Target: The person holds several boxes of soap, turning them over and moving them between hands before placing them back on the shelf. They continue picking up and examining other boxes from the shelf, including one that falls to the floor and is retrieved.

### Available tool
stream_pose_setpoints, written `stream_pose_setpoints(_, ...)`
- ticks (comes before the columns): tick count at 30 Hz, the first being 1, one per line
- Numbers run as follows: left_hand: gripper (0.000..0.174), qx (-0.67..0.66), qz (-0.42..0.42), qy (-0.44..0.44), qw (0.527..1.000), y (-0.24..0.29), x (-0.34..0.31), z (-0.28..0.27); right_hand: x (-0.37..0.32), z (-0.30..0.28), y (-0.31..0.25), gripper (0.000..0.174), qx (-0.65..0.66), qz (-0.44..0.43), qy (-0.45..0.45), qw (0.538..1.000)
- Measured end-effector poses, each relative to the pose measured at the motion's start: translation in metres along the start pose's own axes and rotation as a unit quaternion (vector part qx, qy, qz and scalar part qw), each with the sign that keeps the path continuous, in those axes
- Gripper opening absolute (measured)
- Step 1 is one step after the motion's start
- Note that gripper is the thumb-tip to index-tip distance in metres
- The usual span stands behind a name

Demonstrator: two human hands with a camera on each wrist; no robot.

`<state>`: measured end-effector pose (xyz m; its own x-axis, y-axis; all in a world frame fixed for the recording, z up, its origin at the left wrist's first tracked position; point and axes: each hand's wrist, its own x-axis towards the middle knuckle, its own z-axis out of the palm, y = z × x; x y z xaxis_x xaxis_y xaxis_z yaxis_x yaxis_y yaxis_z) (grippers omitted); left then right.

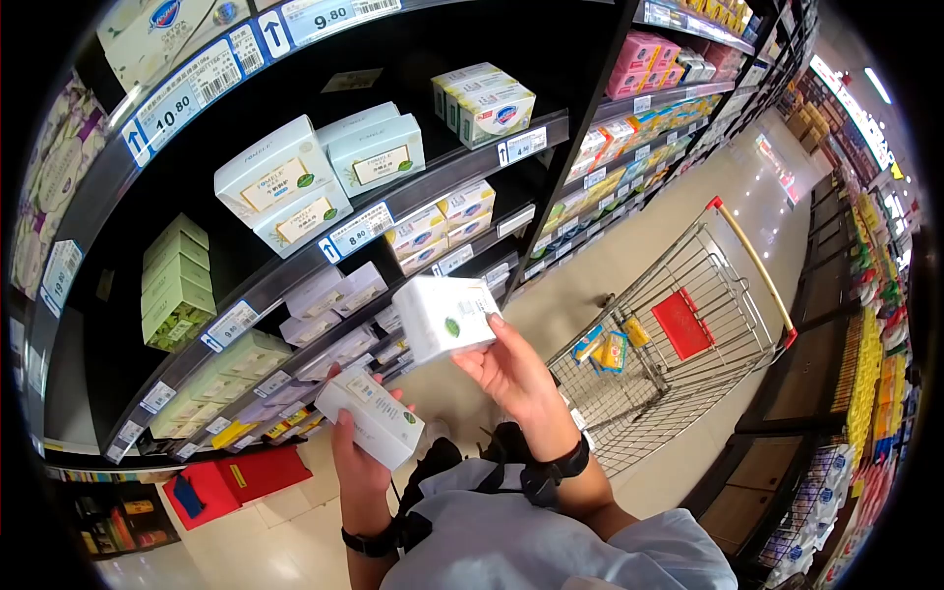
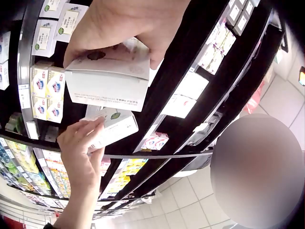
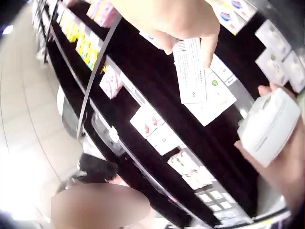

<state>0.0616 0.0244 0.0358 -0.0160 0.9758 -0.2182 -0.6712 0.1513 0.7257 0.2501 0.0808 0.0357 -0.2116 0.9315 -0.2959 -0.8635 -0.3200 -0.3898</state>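
My left hand (image 1: 360,457) grips a pale grey-white soap box (image 1: 372,421) by its sides, with small print along its long face. Up and to the right of it in the head view, my right hand (image 1: 516,372) pinches a second soap box (image 1: 442,317), white with a green leaf mark, fingers and thumb at its right end. The left wrist view has the left hand's box (image 2: 107,90) large in front and the right hand's box (image 2: 116,126) just below. From the right wrist, a printed narrow side (image 3: 190,71) of the right hand's box shows.
Ahead is a dark shelf holding white soap cartons (image 1: 280,182), pale green ones (image 1: 379,147) and yellow-white soap packs (image 1: 492,108). To the right stands a metal shopping cart (image 1: 649,393) with a few packs inside. A red box (image 1: 261,477) sits on the floor at lower left.
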Motion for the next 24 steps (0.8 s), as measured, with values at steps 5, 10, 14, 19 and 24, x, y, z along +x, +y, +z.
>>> stream_pose_setpoints(5, 0.063, 0.005, -0.002, 0.002, 1.0, -0.001, 0.002, -0.003, 0.014, -0.018, 0.003, 0.048, 0.388, 0.255, -0.144, 0.874)
stream_pose_setpoints(10, 0.059, 0.005, -0.009, 0.01, 1.0, 0.0, 0.003, -0.003, 0.017, -0.018, 0.004, 0.047, 0.371, 0.267, -0.176, 0.872)
stream_pose_setpoints(14, 0.057, -0.006, -0.011, 0.017, 1.0, -0.001, 0.006, -0.006, 0.009, -0.005, 0.001, 0.046, 0.217, 0.172, -0.087, 0.957)
stream_pose_setpoints(19, 0.056, -0.027, -0.018, 0.009, 0.999, -0.004, 0.008, -0.01, 0.008, 0.002, 0.004, 0.043, 0.187, 0.145, -0.057, 0.97)
stream_pose_setpoints(24, 0.056, -0.02, -0.023, 0.02, 0.999, -0.003, 0.008, -0.007, 0.013, -0.013, -0.003, 0.044, 0.173, 0.145, -0.192, 0.955)
